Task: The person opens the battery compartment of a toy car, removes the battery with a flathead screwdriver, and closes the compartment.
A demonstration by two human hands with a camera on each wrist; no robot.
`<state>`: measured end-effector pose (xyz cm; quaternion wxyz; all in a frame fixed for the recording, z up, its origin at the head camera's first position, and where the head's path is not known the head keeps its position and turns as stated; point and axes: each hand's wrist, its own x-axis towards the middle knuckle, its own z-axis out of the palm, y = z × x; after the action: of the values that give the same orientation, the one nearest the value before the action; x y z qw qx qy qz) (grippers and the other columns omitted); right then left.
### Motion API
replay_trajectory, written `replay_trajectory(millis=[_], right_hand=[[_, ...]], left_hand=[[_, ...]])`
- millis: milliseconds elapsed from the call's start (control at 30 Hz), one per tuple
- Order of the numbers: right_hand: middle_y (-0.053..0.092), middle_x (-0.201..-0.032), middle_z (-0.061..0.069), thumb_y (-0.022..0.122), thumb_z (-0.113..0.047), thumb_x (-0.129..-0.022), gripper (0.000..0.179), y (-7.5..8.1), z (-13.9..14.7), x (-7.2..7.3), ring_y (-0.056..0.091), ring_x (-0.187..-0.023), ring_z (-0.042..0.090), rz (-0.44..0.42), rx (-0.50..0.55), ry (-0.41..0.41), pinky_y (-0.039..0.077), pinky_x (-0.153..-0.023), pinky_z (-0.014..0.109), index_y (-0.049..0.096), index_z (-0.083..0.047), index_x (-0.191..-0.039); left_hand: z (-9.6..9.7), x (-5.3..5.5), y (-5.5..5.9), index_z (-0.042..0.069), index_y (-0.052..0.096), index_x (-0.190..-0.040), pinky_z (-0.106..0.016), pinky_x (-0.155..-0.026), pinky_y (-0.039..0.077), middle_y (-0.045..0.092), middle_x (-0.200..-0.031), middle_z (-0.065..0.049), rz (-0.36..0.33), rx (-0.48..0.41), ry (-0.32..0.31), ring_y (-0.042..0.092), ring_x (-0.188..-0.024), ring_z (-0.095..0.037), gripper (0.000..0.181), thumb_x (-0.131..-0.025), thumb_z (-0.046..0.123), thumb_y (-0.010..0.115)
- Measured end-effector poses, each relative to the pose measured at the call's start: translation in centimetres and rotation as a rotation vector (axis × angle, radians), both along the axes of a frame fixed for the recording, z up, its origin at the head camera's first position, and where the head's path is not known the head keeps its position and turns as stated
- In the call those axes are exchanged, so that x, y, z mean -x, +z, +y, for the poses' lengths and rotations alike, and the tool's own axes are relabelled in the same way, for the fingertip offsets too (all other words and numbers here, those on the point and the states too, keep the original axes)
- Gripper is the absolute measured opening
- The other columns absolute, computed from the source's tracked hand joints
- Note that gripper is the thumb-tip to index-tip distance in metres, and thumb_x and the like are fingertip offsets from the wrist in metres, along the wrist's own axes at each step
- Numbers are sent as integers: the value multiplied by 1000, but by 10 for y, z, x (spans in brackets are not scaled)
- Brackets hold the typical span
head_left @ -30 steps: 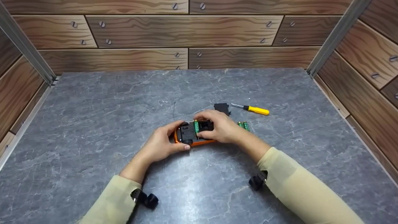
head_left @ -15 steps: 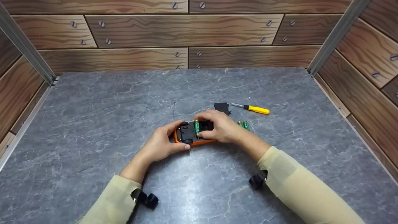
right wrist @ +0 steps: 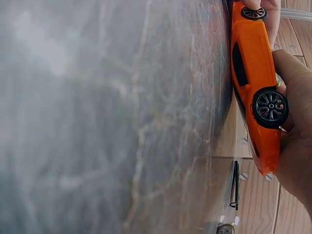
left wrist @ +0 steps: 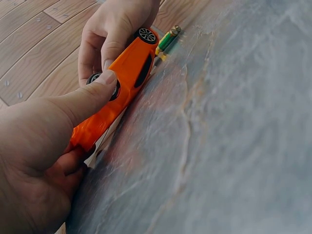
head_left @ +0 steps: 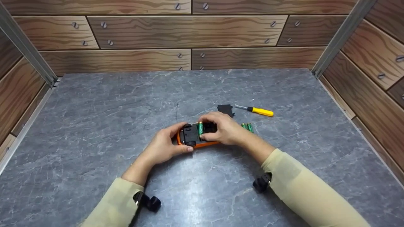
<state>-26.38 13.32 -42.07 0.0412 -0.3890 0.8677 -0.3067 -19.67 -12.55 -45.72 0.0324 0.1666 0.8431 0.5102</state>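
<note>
An orange toy car (head_left: pixel 191 135) lies upside down on the table, its black underside and wheels facing up. My left hand (head_left: pixel 164 143) grips the car's left end, thumb on the near side and fingers on the far side. Over the open battery compartment, my right hand (head_left: pixel 225 127) pinches a green battery (head_left: pixel 200 129) by its two ends, between thumb and fingers. The right hand hides part of the compartment and the car's right end. From the side, both wrist views show the orange body (left wrist: pixel 129 68) and a spoked wheel (right wrist: pixel 271 107).
Right of the car lie more green batteries (head_left: pixel 247 127), partly behind my right forearm. A black battery cover (head_left: pixel 225 109) and a yellow-handled screwdriver (head_left: pixel 262 111) lie farther back. A thin dark antenna-like wire (head_left: pixel 177 111) extends behind the car. Wood-patterned walls (head_left: pixel 189 31) enclose the table.
The battery pinched in my right hand has shifted slightly to the right over the compartment. My left hand and the car stay in place.
</note>
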Motion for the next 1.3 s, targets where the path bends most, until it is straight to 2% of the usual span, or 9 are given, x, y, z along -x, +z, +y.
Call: replay_trajectory(millis=[467, 767, 1033, 1300], right_hand=[[71, -126, 10, 84, -29, -89, 49, 3, 3, -1, 63, -117, 30, 13, 2, 4, 50, -105, 50, 70, -8, -131], [70, -135, 10, 84, -28, -90, 50, 13, 12, -4, 60, -127, 32, 30, 34, -11, 45, -112, 54, 70, -8, -134], [70, -132, 10, 85, -21, -90, 50, 24, 32, -1, 62, -124, 37, 17, 89, -35, 49, -109, 56, 69, -7, -136], [70, -133, 14, 87, -13, -88, 50, 28, 67, 5, 64, -123, 37, 34, 141, -94, 51, -104, 60, 69, -2, -133]], left_hand=[[0, 0, -1, 8, 51, -157, -44, -121, 38, 60, -151, -7, -3, 20, 20, 55, -138, -20, 92, -80, 30, 96], [0, 0, 0, 7, 51, -157, -44, -120, 39, 61, -151, -8, -8, 5, 8, 56, -137, -21, 92, -80, 29, 96], [1, 0, 0, 6, 51, -157, -42, -121, 37, 61, -150, -8, -8, 0, 11, 55, -138, -20, 92, -80, 25, 96], [1, 0, -1, 6, 51, -157, -42, -122, 36, 62, -150, -9, -12, -11, 15, 56, -138, -21, 94, -78, 25, 97]])
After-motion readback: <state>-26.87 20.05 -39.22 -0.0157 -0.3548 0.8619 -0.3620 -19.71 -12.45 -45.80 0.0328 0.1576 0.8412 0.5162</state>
